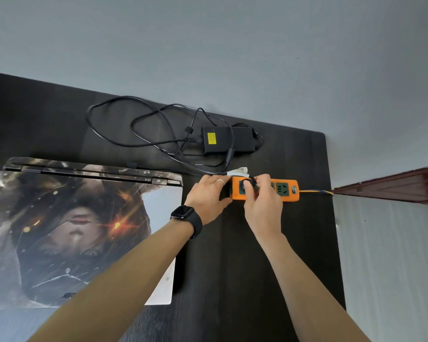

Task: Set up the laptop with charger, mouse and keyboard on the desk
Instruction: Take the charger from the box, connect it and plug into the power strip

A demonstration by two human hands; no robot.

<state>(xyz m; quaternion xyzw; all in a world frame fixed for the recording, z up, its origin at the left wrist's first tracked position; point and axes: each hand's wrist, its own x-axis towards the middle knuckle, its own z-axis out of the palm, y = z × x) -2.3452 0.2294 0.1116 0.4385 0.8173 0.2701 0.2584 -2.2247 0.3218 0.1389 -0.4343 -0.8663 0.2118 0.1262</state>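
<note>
On pwr strip (286, 191): R fingers (257, 187) pinching plug (247, 185), L hand (206, 201) bracing.

We take this for a home room: a dark wood-grain desk (269, 255) against a plain grey wall (208, 45), a closed laptop (84, 230) with a decorative art skin at 9 o'clock, reddish wooden trim (391, 186) at 3 o'clock.

a dark wood-grain desk (269, 280) stands against a plain grey wall (208, 45) in soft, even light. to its right, a reddish-brown wooden trim (393, 187) runs above a pale surface (386, 255).
</note>
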